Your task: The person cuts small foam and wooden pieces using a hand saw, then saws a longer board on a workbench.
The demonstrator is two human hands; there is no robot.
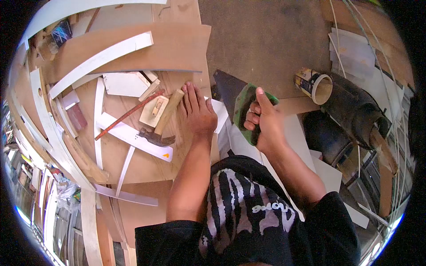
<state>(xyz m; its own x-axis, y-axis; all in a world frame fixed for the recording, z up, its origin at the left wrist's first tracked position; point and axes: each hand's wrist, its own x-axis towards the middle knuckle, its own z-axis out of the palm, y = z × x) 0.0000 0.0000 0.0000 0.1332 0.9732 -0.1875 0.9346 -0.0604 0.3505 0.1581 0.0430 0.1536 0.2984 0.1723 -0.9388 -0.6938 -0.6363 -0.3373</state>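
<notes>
My right hand (265, 116) is wrapped around the green handle of a handsaw (230, 88), thumb raised along it. The dark blade points up and to the left, beside the edge of the wooden worktop (177, 133). My left hand (198, 111) lies flat at that edge, fingers stretched forward. A white piece (217, 113) juts out beside it past the edge; whether the palm presses on it is hidden. Just left of my fingers lies a claw hammer (166, 117) with a wooden handle. A wood block (154, 111) and a reddish rod (128, 115) are close by.
Curved white strips (102, 62) and a white angular piece (126, 84) lie across the left side. On the right, an open bucket (320, 88) rests on its side near a black bulky object (355, 106). White panels (326, 177) lean near my right arm.
</notes>
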